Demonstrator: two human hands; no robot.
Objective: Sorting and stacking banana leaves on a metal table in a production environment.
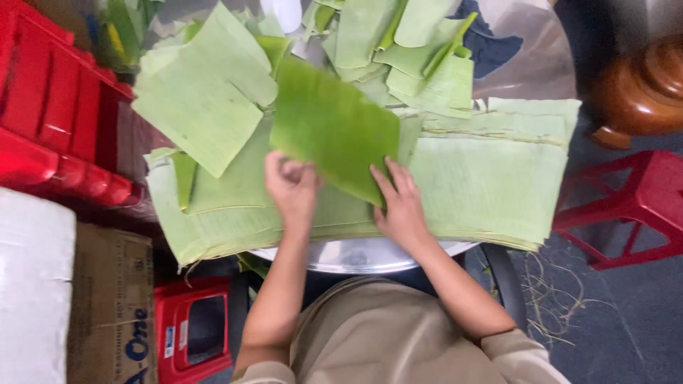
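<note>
A bright green banana leaf piece lies tilted on top of piles of paler cut leaves. My left hand pinches its near left edge with curled fingers. My right hand presses flat with fingers spread on its near right corner. Under both hands lies a thick stack of pale leaf sheets, spread over a round metal tray. Another pale square leaf rests to the left, overlapping the pile.
Red plastic crates stand at the left, a cardboard box and a white block below them. A red stool is at the right, a brown wooden base behind it. More leaf strips are heaped at the far side.
</note>
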